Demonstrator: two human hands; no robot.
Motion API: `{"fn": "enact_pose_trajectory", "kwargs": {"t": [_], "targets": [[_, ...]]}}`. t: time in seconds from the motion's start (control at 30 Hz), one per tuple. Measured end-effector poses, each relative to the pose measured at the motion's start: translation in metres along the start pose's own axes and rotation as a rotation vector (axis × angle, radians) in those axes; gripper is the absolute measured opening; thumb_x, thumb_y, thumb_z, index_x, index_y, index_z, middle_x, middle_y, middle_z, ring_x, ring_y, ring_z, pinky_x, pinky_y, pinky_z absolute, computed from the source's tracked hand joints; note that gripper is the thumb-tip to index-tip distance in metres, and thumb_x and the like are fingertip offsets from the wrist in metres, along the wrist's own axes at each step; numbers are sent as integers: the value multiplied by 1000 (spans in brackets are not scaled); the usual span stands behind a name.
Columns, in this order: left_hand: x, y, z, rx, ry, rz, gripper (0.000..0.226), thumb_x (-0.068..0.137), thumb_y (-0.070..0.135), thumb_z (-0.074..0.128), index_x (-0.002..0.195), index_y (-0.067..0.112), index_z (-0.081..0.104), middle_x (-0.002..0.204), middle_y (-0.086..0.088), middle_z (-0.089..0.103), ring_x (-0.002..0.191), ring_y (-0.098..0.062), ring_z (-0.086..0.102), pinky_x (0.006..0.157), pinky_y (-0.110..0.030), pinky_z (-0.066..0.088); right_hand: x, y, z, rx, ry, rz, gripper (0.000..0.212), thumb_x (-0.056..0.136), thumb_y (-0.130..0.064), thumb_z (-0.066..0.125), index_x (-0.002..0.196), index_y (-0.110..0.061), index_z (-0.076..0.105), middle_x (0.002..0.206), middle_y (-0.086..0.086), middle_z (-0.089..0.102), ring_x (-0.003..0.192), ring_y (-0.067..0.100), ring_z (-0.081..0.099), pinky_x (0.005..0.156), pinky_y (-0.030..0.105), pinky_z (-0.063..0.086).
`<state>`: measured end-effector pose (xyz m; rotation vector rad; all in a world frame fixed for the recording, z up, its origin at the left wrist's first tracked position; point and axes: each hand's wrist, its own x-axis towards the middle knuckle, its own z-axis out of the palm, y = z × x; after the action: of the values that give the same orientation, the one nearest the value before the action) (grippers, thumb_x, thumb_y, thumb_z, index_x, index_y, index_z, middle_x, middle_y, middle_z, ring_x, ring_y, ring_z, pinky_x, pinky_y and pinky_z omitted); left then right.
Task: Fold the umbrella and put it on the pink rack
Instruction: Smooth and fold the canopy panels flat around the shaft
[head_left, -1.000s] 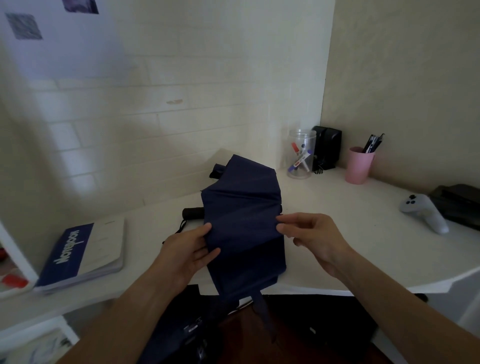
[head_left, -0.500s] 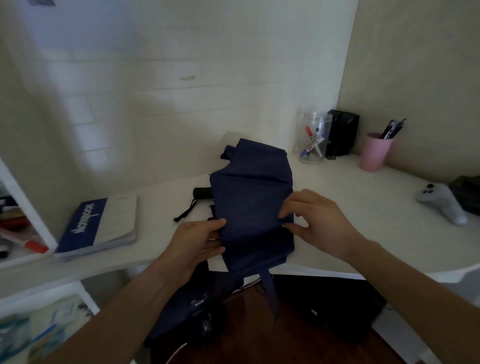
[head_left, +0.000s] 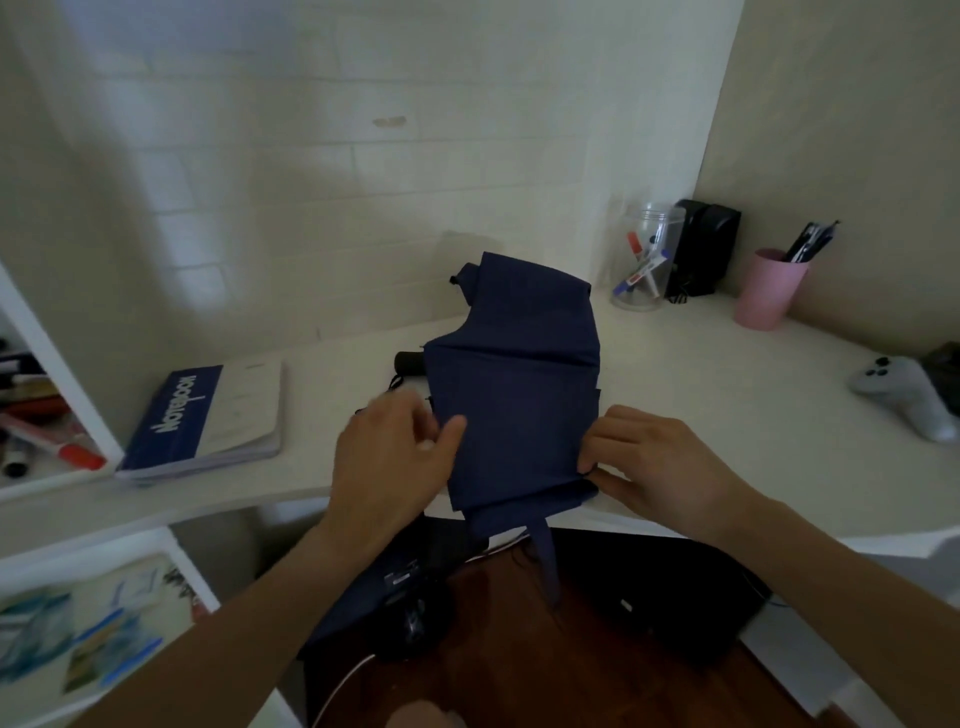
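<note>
A white corner surface (head_left: 675, 374) crosses the middle of the frame. On it: a navy umbrella (head_left: 519, 395) at centre, a blue notebook (head_left: 208, 415) at left, a clear jar (head_left: 647, 260), black box (head_left: 706, 249) and pink cup (head_left: 769, 291) at upper right, a white controller (head_left: 904, 395) at far right.

One navy umbrella (head_left: 519, 395) is seen on the white desk (head_left: 727, 395), and two hands are counted at it: the left hand (head_left: 395, 462) and the right hand (head_left: 654, 467). One notebook (head_left: 208, 415) is found at the left. At the far right, one clear jar (head_left: 644, 260), one black box (head_left: 706, 249) and one pink cup (head_left: 769, 291) are counted. About four markers are made out in the jar, though blur hinders the count. One white game controller (head_left: 904, 395) is seen at the right edge.
</note>
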<state>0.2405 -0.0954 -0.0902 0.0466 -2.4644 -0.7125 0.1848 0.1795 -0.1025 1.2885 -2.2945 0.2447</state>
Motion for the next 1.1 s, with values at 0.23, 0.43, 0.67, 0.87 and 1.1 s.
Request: {"fn": "enact_pose_trajectory", "kwargs": {"t": [0.23,0.43,0.67,0.87,1.1], "targets": [[25,-15,39,357,-581,591,62,100,62,17,158,41,23,170,3,12,157,-17,6,126,-42,16,3,0,-8,43,-159,22,10,79,-20,73,83,-27,67,87,-14,67,82,11,58,66,32,53],[15,-19,46,438,-648,577,55,104,59,10,157,49,-2,170,10,-8,156,-12,-9,127,-39,3,37,-5,-3,246,-20,204,27,100,-34,50,119,-24,67,122,-7,67,112,13,60,98,29,48],[25,-26,53,398,-724,507,57,100,65,8,154,55,-7,168,13,-13,155,-9,-14,127,-39,-2,29,12,48,186,-475,312,61,105,-47,29,159,-28,8,167,-11,2,151,1,-1,120,17,-5],[51,-31,60,391,-756,461,61,94,75,10,150,61,-9,168,12,-15,155,-11,-15,127,-39,-4,49,36,48,158,-576,358,68,102,-56,27,159,-30,1,167,-11,-7,151,3,-8,118,19,-8],[27,-55,35,348,-712,450,63,97,76,16,151,58,-11,165,15,-20,152,-6,-20,123,-30,-10,6,39,25,218,-532,419,80,87,-78,20,157,-41,10,164,-21,-2,149,-6,-6,125,25,3]]}}
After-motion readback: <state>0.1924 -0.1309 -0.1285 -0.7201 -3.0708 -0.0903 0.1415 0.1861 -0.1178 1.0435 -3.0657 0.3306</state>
